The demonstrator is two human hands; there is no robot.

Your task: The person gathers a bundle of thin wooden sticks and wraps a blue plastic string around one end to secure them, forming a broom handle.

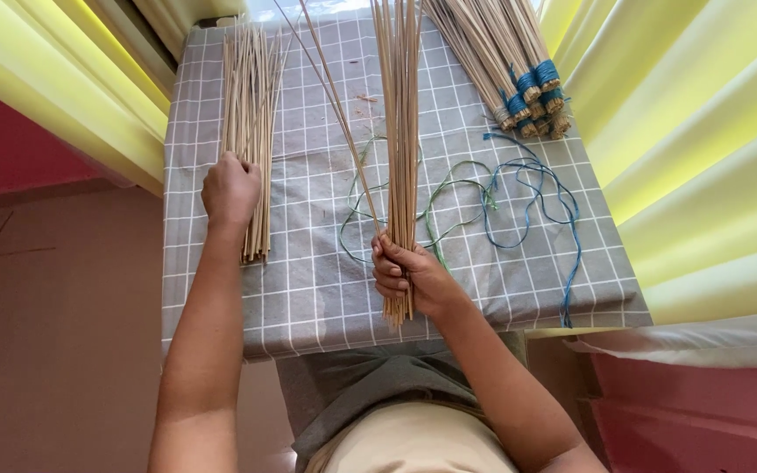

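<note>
My right hand [409, 276] grips a thin bundle of pale sticks [399, 123] near its lower end, holding it upright over the grey checked cloth [308, 280]. One stick leans away to the left of the bundle. My left hand [229, 188] rests with curled fingers on a loose pile of the same sticks [251, 96] lying flat at the cloth's left side. Whether it grips any of them I cannot tell.
Finished stick bundles bound with blue cord [527, 88] lie at the far right. Loose green and blue strings [501, 197] curl across the cloth to the right of my right hand. Yellow curtains [703, 131] hang on both sides.
</note>
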